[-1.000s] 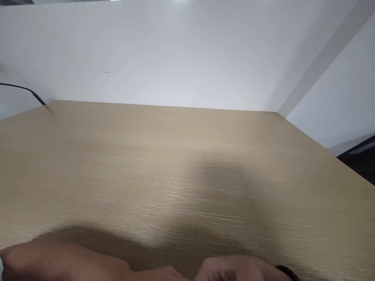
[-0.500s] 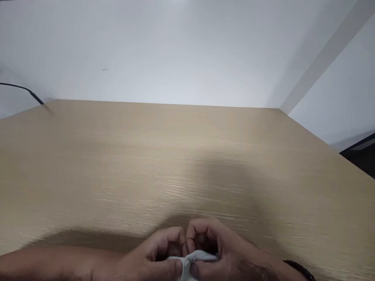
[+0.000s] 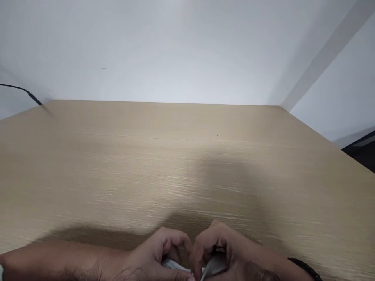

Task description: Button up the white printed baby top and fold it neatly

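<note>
At the bottom edge of the head view, my left hand (image 3: 164,255) and my right hand (image 3: 218,251) meet, their curled fingers nearly touching. Both pinch a piece of pale, whitish cloth (image 3: 216,264), which shows between the fingers and inside the right palm. A second bit of the cloth peeks out under the left index finger. Most of it is hidden by the hands or lies below the frame, so its kind cannot be told. The right thumb is mostly out of sight.
A light wood table (image 3: 140,164) spreads in front, with a white wall (image 3: 175,50) behind it. A black cable (image 3: 33,97) runs at the far left. Something dark (image 3: 363,150) stands beyond the right edge. A dark band (image 3: 304,269) circles the right wrist.
My fingers have shifted on the cloth: the right index finger now points further down, and less cloth shows between the thumbs. Both hands sit slightly lower.
</note>
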Demonstrator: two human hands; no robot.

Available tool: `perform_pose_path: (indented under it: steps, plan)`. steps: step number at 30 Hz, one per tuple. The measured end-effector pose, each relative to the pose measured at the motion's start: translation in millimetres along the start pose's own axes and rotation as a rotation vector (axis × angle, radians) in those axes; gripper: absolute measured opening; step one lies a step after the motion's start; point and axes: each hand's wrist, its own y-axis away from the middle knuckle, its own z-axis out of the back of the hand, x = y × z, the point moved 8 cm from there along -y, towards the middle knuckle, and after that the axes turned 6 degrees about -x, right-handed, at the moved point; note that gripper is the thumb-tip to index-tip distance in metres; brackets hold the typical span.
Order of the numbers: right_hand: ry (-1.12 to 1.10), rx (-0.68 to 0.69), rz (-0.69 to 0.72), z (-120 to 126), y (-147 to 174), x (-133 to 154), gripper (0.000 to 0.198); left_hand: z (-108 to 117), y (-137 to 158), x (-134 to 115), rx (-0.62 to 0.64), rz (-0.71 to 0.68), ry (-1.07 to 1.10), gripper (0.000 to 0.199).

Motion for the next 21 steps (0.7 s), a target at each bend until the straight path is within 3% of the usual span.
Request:
perform_pose_path:
  steps: [8,21]
  plan:
    - [-0.011,-0.09,0.225,7,-4,6,0.022,10,-6,5,-0.083,-0.052,0.004,0.049]
    - [0.009,-0.053,0.216,2,-7,10,0.022,18,-10,6,-0.163,-0.139,0.223,0.049]
